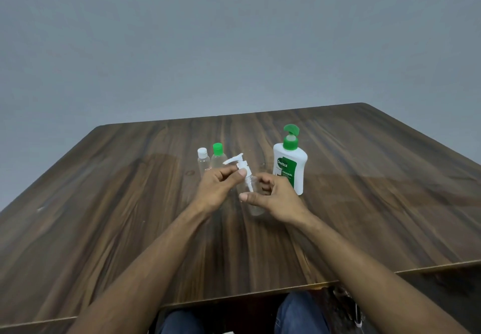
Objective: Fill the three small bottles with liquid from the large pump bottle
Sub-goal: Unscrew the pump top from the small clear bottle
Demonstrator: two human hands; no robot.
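1. Bare wooden table (130,216) spreads wide to the left of the bottles, open to a reaching hand.
2. To the right of the large pump bottle (290,167) the tabletop is also open.
3. The white-capped small bottle (203,163) and green-capped small bottle (218,158) stand just beside each other, leaving no gap between them.
4. The left hand (218,188) and right hand (273,198), with the clear bottle (253,198) between them, block the middle approach.
5. The right hand's fingers sit close against the large pump bottle's front.
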